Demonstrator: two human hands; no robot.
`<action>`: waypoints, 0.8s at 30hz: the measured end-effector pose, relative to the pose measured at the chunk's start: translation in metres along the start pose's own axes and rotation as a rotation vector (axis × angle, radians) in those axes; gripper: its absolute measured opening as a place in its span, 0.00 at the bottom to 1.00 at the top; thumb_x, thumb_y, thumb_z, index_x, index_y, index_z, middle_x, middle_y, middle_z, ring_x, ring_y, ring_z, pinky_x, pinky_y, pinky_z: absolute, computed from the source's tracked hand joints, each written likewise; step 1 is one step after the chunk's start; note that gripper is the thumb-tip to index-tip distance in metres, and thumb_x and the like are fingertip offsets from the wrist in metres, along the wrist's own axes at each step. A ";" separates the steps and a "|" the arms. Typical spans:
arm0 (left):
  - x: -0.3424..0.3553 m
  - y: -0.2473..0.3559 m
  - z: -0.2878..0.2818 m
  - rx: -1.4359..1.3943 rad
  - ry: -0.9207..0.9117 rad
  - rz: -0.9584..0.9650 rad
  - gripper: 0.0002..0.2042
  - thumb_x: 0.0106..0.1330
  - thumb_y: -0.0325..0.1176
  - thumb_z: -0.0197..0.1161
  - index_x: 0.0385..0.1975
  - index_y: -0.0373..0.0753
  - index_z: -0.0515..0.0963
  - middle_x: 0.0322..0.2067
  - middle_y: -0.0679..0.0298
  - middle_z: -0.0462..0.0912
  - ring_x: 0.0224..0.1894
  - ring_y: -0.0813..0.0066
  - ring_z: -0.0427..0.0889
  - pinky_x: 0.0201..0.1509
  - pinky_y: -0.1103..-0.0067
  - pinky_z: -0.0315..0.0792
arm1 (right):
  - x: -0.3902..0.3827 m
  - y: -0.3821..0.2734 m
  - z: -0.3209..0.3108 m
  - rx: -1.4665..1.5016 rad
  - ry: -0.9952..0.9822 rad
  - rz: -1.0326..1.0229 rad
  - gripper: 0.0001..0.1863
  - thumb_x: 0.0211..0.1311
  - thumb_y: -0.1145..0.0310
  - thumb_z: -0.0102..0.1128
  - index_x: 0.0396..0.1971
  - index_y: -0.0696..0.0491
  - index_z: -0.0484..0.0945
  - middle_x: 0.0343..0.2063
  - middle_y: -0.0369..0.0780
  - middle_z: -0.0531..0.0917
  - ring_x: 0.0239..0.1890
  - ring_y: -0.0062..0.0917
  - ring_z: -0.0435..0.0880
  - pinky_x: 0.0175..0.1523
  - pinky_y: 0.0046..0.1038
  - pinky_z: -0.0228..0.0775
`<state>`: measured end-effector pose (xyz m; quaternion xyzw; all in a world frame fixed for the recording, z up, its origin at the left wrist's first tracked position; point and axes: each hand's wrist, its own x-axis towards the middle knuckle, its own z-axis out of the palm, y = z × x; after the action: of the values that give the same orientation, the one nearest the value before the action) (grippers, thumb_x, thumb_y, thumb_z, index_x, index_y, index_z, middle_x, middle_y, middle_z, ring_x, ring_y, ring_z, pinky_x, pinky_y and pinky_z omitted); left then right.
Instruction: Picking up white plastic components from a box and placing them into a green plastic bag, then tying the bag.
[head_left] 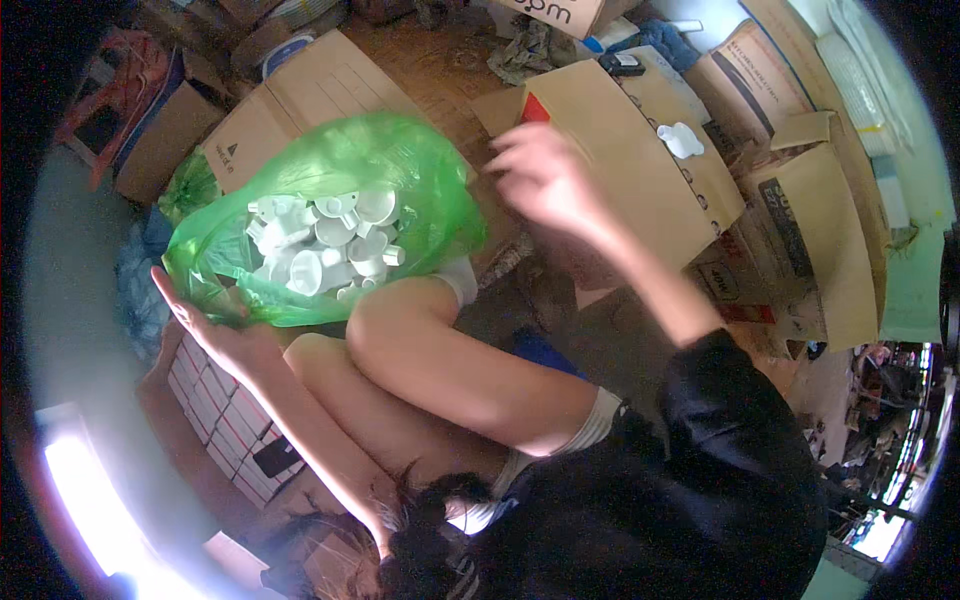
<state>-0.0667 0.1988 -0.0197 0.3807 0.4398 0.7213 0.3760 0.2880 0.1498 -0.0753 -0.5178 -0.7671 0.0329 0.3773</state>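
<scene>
A green plastic bag, its mouth spread wide, rests by my bent knees. Inside lies a heap of white plastic fittings, some shaped like short tubes or cups. My left hand is at the near left rim of the bag and holds it; one finger stretches up along the outside, and the others are partly hidden by the plastic. To the right of the bag my right hand is raised, blurred by motion, its fingers loosely apart with nothing visible in them. It is nearest to a large cardboard box.
A white fitting and a small black object lie on or beside the large box. Flattened cardboard is behind the bag. A carton of small white boxes stands at left; more cardboard boxes crowd the right.
</scene>
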 end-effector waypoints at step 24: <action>-0.001 -0.028 0.019 -0.235 -0.002 0.010 0.20 0.71 0.42 0.43 0.61 0.45 0.60 0.54 0.62 0.69 0.48 0.75 0.72 0.41 0.80 0.72 | 0.086 -0.078 0.178 -0.126 -0.364 0.173 0.40 0.39 0.62 0.67 0.58 0.37 0.61 0.44 0.48 0.72 0.47 0.44 0.73 0.48 0.39 0.69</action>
<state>-0.0438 0.2135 -0.0401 0.3369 0.3501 0.7692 0.4150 0.1032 0.2444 -0.1212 -0.5898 -0.7758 0.1103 0.1952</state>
